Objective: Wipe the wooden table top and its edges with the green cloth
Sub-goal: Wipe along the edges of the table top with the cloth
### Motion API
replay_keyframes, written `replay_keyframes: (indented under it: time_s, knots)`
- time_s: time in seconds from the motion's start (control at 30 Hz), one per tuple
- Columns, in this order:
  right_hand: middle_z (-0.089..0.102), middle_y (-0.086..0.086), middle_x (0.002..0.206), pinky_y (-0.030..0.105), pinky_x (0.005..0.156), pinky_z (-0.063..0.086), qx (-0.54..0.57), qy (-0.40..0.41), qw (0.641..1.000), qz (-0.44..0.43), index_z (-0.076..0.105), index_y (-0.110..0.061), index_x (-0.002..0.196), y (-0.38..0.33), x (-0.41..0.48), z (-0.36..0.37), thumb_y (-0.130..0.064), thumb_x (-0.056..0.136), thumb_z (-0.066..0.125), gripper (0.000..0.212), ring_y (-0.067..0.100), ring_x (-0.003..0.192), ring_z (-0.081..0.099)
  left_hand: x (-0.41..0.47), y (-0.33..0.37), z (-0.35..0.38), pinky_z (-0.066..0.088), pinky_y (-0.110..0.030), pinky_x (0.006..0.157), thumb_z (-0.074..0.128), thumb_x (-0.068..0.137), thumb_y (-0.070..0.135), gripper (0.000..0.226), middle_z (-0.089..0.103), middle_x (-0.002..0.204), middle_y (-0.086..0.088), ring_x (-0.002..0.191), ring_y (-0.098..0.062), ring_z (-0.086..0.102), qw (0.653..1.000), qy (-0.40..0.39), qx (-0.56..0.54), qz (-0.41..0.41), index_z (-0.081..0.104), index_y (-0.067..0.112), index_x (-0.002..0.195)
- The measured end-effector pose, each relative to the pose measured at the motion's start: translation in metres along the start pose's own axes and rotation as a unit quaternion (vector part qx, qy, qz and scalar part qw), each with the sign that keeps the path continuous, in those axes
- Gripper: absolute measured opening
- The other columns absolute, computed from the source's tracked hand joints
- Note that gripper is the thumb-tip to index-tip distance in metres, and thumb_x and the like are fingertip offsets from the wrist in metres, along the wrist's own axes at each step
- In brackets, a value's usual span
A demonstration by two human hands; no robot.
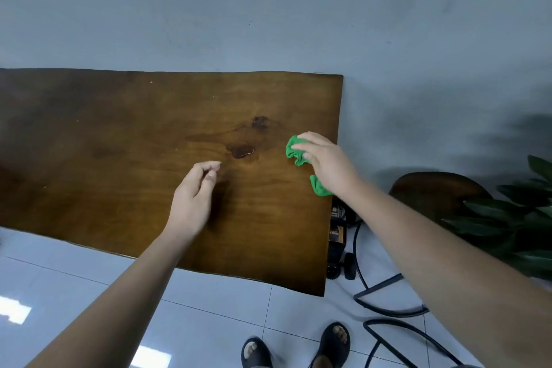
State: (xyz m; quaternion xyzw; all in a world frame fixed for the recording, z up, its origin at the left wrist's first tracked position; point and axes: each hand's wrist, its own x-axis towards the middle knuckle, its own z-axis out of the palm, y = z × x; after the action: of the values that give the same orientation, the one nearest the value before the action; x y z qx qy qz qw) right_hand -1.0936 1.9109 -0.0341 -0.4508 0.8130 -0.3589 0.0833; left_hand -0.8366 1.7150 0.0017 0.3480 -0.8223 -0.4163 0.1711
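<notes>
Green item: green cloth (295, 154), bunched into a wad on the wood close to the right edge, midway between far and near. A tail of it shows under the wrist at that edge.
Right fingers: fingers (310, 140) of the right hand (331, 164) curl over the wad and press it down, with the thumb at its near side. Bunching likely lets the palm put weight behind each stroke.
Left hand: left hand (194, 194) is over the middle of the bench, left of the cloth and apart from it. Its fingers are loosely curled, thumb close to forefinger, holding nothing. It is probably kept out of the wiping path. Contact with the wood cannot be told.
Bench: brown wooden bench (119, 143), far side against the wall, carrying two dark knots (242, 151) between the hands.
Progress: judged early, as the cloth sits at the right end and most of the top lies to its left.
Surroundings: dark stool (433, 191) and plant (513, 218) to the right, with black sandals (336, 340) on the tiled floor (209, 308) nearest the viewer.
</notes>
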Motion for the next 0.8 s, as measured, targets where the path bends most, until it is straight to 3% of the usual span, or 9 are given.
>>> replay_keyframes:
  time_s: [0.1,0.17,0.23,0.33,0.43,0.63,0.8]
  knots:
    - [0.056,0.006,0.165,0.049,0.134,0.032,-0.039,-0.028,0.998,-0.031,0.074,-0.019,0.144,-0.026,-0.046,0.009,0.005,0.106,0.066,0.045,0.03,0.155,0.049,0.005,0.004,0.009,0.047,-0.028,0.111,0.045,0.118,0.039,0.031,0.067,0.142,0.017,0.132,-0.002,0.061,1.0,-0.013,0.016,0.005,0.064,0.035,0.142]
    - [0.057,-0.001,0.165,0.06,0.123,0.047,-0.044,-0.042,0.995,-0.082,0.073,-0.024,0.144,-0.044,-0.089,0.018,0.001,0.105,0.069,0.047,0.027,0.158,0.045,0.01,0.007,0.015,0.048,-0.03,0.112,0.048,0.117,0.036,0.032,0.066,0.143,0.015,0.132,-0.007,0.06,0.999,-0.024,0.04,0.016,0.064,0.032,0.145]
    - [0.058,-0.007,0.163,0.061,0.112,0.057,-0.027,-0.056,0.989,-0.132,0.072,-0.028,0.143,-0.056,-0.132,0.026,0.0,0.103,0.07,0.048,0.022,0.159,0.044,0.016,0.009,0.023,0.05,-0.035,0.113,0.052,0.116,0.035,0.031,0.065,0.142,0.015,0.132,-0.009,0.061,0.997,-0.037,0.061,0.036,0.064,0.033,0.145]
    - [0.058,-0.01,0.162,0.045,0.118,0.053,0.05,-0.116,0.972,-0.199,0.071,-0.028,0.142,-0.068,-0.178,0.027,-0.005,0.108,0.065,0.041,0.014,0.159,0.041,0.028,0.017,0.041,0.047,-0.033,0.113,0.052,0.115,0.037,0.035,0.06,0.147,0.013,0.136,-0.011,0.057,0.988,-0.067,0.119,0.077,0.061,0.032,0.148]
    - [0.062,-0.005,0.157,0.034,0.124,0.046,0.097,-0.159,0.959,-0.216,0.071,-0.022,0.145,-0.068,-0.183,0.011,-0.01,0.112,0.061,0.037,0.012,0.153,0.048,0.049,0.034,0.067,0.044,-0.039,0.122,0.051,0.115,0.038,0.039,0.052,0.159,0.009,0.146,-0.013,0.05,0.97,-0.101,0.181,0.131,0.058,0.029,0.152]
    - [0.062,-0.009,0.159,0.024,0.125,0.041,0.162,-0.021,0.986,-0.018,0.072,-0.025,0.147,-0.01,-0.112,-0.042,-0.011,0.112,0.065,0.039,0.003,0.147,0.055,0.095,0.061,0.115,0.037,-0.061,0.127,0.051,0.113,0.048,0.049,0.041,0.173,0.003,0.161,-0.026,0.037,0.943,-0.124,0.244,0.189,0.051,0.032,0.159]
    - [0.068,-0.008,0.15,0.023,0.119,0.043,0.167,0.114,0.974,0.099,0.073,-0.022,0.146,0.069,-0.019,-0.065,-0.009,0.111,0.064,0.038,0.006,0.137,0.061,0.11,0.069,0.139,0.02,-0.056,0.135,0.035,0.112,0.064,0.063,0.025,0.182,0.006,0.168,-0.022,0.021,0.922,-0.135,0.32,0.17,0.035,0.039,0.17]
